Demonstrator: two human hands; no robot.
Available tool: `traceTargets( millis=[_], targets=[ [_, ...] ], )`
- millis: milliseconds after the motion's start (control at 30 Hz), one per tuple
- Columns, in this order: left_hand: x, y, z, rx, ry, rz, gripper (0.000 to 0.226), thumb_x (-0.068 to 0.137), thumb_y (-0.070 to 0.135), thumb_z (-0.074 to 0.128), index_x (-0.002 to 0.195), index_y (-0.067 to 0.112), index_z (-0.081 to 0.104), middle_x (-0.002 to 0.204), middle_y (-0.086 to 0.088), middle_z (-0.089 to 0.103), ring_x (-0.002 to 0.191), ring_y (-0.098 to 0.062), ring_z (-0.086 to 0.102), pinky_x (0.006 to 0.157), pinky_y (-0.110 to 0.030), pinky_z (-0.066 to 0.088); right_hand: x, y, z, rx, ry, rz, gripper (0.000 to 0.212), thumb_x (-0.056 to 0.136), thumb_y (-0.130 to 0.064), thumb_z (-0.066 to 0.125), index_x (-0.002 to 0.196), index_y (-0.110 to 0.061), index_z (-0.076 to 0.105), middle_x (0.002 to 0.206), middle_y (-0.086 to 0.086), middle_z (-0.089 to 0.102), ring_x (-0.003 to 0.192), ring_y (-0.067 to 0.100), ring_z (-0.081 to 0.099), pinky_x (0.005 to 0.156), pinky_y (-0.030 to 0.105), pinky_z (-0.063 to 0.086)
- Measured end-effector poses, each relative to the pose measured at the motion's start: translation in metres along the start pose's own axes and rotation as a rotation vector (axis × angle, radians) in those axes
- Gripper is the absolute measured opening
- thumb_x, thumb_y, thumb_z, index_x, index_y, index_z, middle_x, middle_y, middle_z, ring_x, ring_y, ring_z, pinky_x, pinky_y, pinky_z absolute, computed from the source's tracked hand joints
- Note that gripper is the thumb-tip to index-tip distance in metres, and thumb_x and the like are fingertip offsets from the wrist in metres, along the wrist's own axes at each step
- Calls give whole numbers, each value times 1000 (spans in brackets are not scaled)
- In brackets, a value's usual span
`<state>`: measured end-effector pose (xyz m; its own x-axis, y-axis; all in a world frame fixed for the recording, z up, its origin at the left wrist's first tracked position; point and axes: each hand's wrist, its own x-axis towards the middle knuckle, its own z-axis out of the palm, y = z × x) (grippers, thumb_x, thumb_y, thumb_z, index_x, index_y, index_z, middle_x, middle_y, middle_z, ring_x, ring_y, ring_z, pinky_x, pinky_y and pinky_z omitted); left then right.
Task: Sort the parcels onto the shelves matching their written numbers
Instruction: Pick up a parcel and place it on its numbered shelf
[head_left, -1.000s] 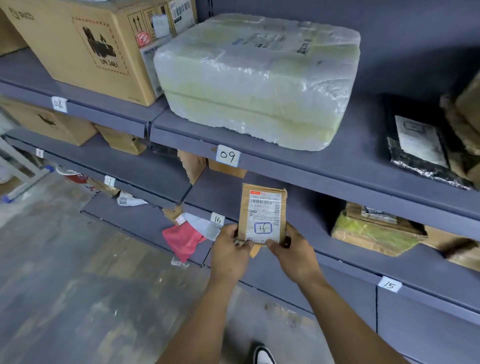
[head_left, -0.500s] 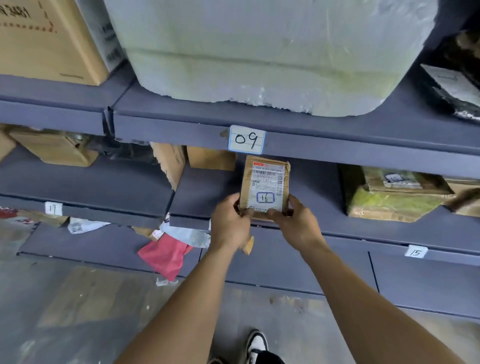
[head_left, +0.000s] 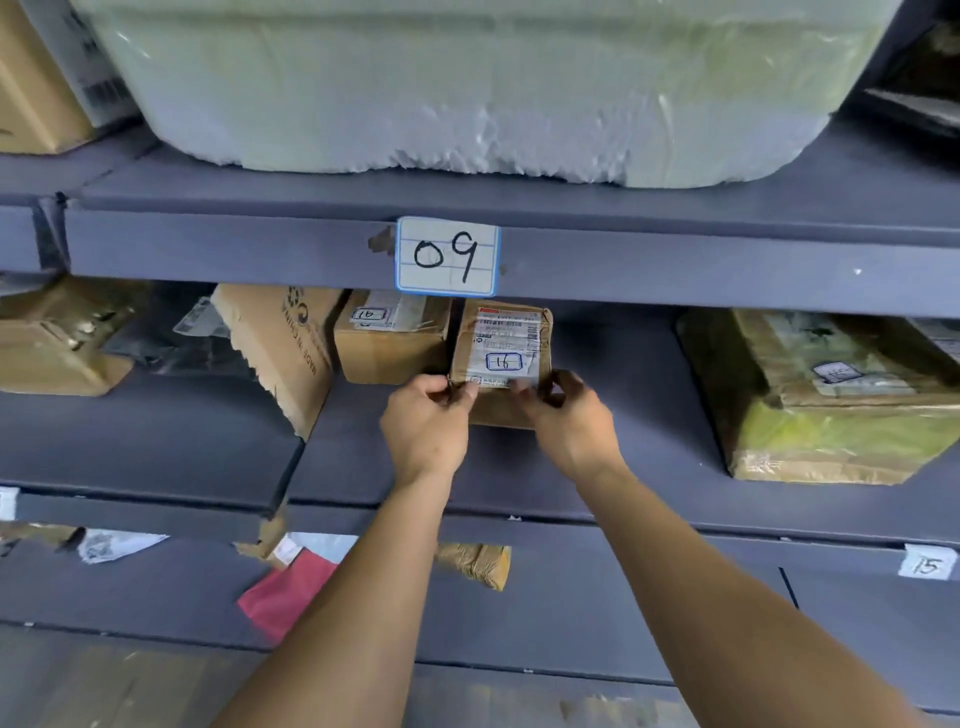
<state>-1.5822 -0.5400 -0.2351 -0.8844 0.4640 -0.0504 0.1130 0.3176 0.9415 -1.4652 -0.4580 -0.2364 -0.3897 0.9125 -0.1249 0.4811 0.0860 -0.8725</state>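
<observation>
Parcel (head_left: 501, 340), one, between left hand (head_left: 427, 423), right hand (head_left: 570, 423)

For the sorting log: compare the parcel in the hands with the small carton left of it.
The held parcel is pinched by the left hand and right hand; the small carton sits unheld. The held parcel's number reads upright, 16; the small carton's is upside down. Both are brown with white labels.
</observation>
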Motion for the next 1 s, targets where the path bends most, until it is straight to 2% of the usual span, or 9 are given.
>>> traceTargets(
  millis=[100, 167, 333, 433, 533, 700, 867, 933, 1000],
  targets=[
    [14, 4, 11, -23, 32, 23, 33, 85, 28, 78, 112, 10, 73, 97, -3, 74, 86, -12, 64, 88, -23, 50, 20, 0, 6, 33, 28, -33, 36, 92, -52, 63, 116, -26, 62, 97, -13, 63, 92, 17, 63, 73, 25, 45],
    [21, 6, 18, -31, 37, 41, 32, 86, 28, 77, 113, 11, 73, 98, -2, 74, 88, -10, 65, 90, -23, 49, 35, -3, 8, 48, 26, -45, 34, 92, -50, 64, 114, -24, 63, 96, -12, 65, 91, 15, 62, 74, 23, 42],
    [32, 6, 34, -16, 47, 40, 35, 90, 27, 72, 122, 13, 66, 107, 0, 71, 102, -13, 67, 89, -20, 46, 61, -10, 11, 2, 41, -64, 42, 92, -52, 63, 120, -21, 65, 109, -4, 68, 102, 20, 62, 77, 23, 41],
    [34, 5, 40, 8, 53, 62, 33, 90, 19, 68, 123, 14, 68, 101, -1, 69, 100, -21, 67, 92, -26, 50, 71, -8, 14, 28, 52, -73, 42, 90, -52, 66, 119, -22, 67, 115, -2, 70, 109, 22, 64, 82, 25, 45],
    [29, 0, 43, -7, 46, 78, 35, 90, 14, 65, 126, 17, 67, 98, 2, 65, 98, -20, 66, 96, -32, 52, 71, -3, 14, 71, 48, -87, 41, 90, -52, 66, 120, -24, 67, 116, -4, 71, 111, 21, 64, 87, 27, 47],
    [22, -2, 40, -40, -45, 48, 56, 91, 10, 63, 144, 23, 53, 116, 4, 70, 108, -9, 64, 102, -24, 47, 64, -3, 13, 87, 24, -81, 49, 93, -54, 61, 131, -23, 62, 124, -3, 67, 118, 21, 60, 84, 21, 38],
    [12, 9, 22, 43, -164, 19, 38, 91, 12, 64, 128, 19, 64, 108, 8, 70, 104, -15, 66, 95, -23, 47, 50, -8, 1, -18, -42, -6, 42, 93, -52, 62, 120, -20, 58, 108, -3, 62, 104, 23, 59, 82, 25, 41],
    [2, 17, 11, 91, -183, -27, 45, 92, 16, 65, 136, 16, 58, 123, 0, 67, 112, -17, 64, 102, -27, 46, 39, -11, -9, -91, -63, 41, 43, 93, -45, 64, 126, -17, 58, 118, 4, 67, 114, 27, 62, 87, 30, 47],
    [-13, 30, 0, 190, -246, -30, 48, 94, 21, 64, 141, 17, 54, 136, -4, 61, 119, -18, 61, 101, -24, 44, 22, -18, -22, -142, -89, 87, 43, 94, -43, 64, 127, -16, 59, 124, 10, 67, 114, 31, 63, 89, 35, 50]
  ],
)
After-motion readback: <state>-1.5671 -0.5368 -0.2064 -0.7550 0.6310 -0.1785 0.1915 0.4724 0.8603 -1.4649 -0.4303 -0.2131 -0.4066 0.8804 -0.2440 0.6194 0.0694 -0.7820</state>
